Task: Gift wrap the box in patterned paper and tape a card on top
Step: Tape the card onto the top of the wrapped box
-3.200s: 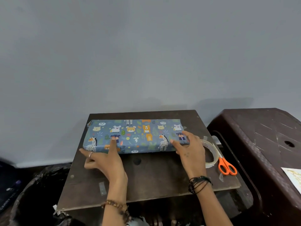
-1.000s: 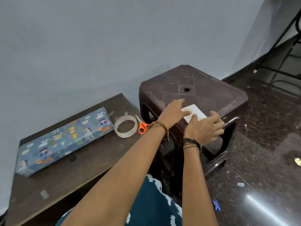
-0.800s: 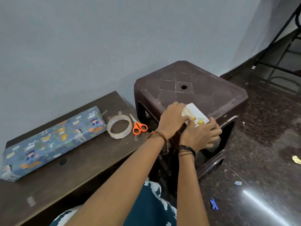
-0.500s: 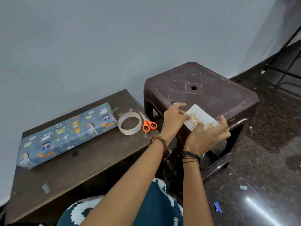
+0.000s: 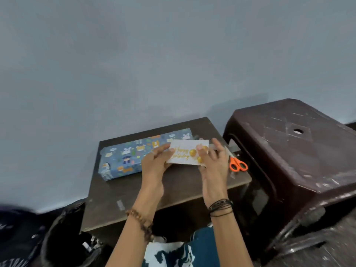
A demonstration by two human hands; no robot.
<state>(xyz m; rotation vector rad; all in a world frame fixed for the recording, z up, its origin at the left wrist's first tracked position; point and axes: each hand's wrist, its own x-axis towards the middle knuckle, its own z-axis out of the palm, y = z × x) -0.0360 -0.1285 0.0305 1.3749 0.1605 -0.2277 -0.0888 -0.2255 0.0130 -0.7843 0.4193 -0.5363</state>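
Observation:
The box (image 5: 127,155), wrapped in blue paper with animal prints, lies along the back of the low brown table (image 5: 173,189). A white card (image 5: 185,151) with gold "Happy Birthday" lettering and gold balloons is held in the air over the box's right end. My left hand (image 5: 156,162) pinches the card's left edge, and my right hand (image 5: 213,162) pinches its right edge. The card hides the right end of the box.
Orange-handled scissors (image 5: 238,164) lie at the table's right edge, partly behind my right hand. A dark brown plastic stool (image 5: 300,155) stands to the right of the table. A black bag (image 5: 63,234) sits on the floor at the lower left.
Both hands lifted the card off the stool and carried it left, over the table and the right end of the wrapped box. The view swung back toward the table.

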